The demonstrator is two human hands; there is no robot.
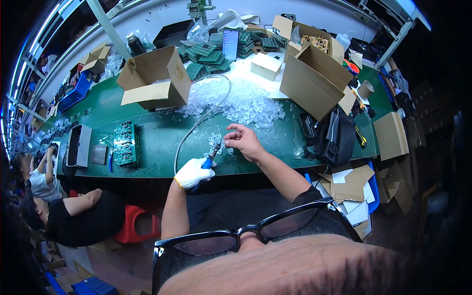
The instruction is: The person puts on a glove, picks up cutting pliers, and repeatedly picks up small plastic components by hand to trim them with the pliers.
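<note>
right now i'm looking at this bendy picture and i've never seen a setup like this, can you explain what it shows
There is no machine arm here; these are a person's own hands. A wide camera on their head looks down, which is why straight edges curve and their glasses show below.

The left hand, in a white glove, holds a blue-handled tool. The bare right hand is beside its tip; whether it pinches anything is too small to tell.

On the green table lie a heap of clear plastic pieces, green circuit boards, a phone and cardboard boxes.
</note>
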